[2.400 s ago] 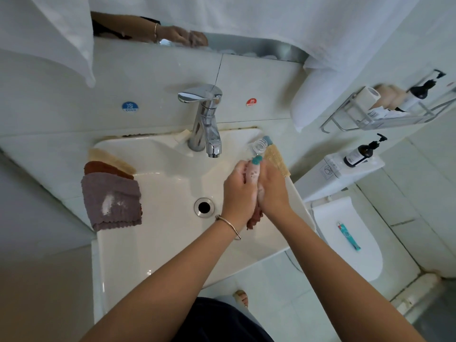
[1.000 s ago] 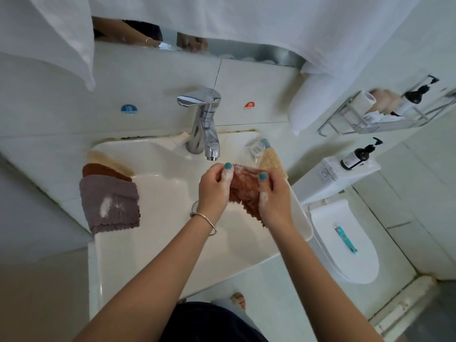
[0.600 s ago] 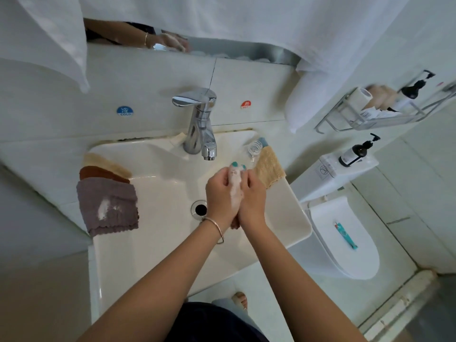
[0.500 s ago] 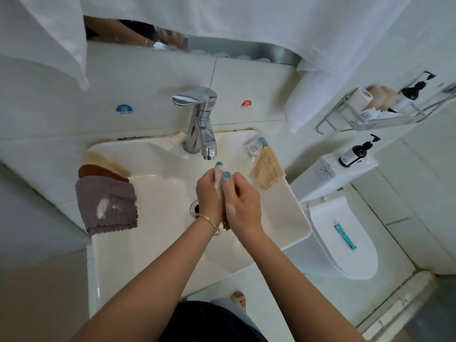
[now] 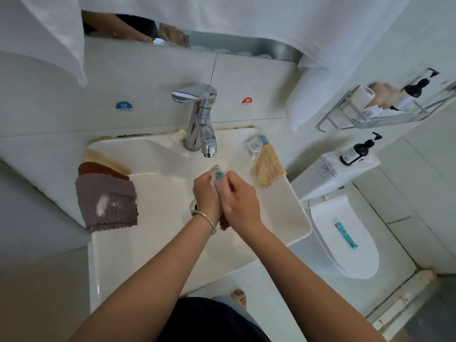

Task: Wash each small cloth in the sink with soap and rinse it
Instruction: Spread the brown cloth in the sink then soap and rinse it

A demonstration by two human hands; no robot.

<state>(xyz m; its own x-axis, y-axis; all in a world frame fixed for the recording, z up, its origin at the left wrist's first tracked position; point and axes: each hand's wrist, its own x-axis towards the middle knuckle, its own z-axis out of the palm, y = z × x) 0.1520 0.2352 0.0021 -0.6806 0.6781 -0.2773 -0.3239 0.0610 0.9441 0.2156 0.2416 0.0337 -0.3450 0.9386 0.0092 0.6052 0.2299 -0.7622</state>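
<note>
Two hands pressed together at frame centre, scrubbing soapy cloth (image 5: 223,222) over sink (image 5: 283,218).
Left hand (image 5: 206,196) and right hand (image 5: 240,202) clasping it between palms; slippery suds could drop it into basin, tap (image 5: 201,119) not visibly running, so rinse pending.

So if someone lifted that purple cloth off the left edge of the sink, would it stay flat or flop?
Probably flop: the purple cloth already bends over the sink's rim, following its shape. It looks thin and folded, so likely light. The whitish patch on it may be suds, so it could feel slippery.

Bathroom; sink (image 5: 158,243), toilet (image 5: 345,243)
</note>
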